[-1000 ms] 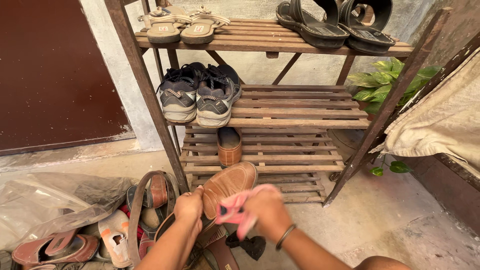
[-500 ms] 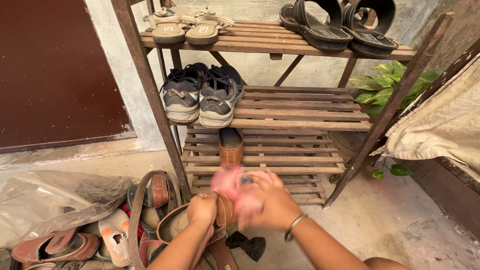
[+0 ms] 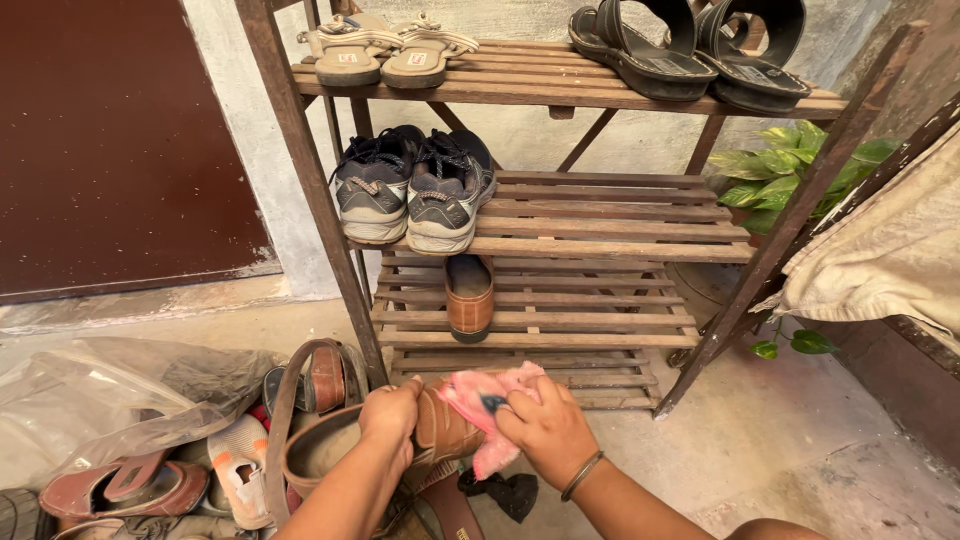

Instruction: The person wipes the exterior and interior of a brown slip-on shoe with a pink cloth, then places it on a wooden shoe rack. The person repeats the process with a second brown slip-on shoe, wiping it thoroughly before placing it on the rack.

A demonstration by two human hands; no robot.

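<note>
Brown shoe (image 3: 440,432) is held low in front of the wooden rack (image 3: 560,250), above a shoe pile. Left hand (image 3: 388,418) is clamped over its side; right hand (image 3: 545,430) is closed on a pink cloth (image 3: 482,398) pressed to the upper. Shoe is judged light, fairly stiff at sole, smooth leather; best held by heel/sole edge. Cloth is soft & limp.

Both your forearms reach forward from the bottom edge and meet low in the middle. Your left hand (image 3: 392,418) is curled shut in a grip, knuckles up. Your right hand (image 3: 545,432) sits just beside it, fingers bent and pressing down, a bangle on the wrist.
</note>
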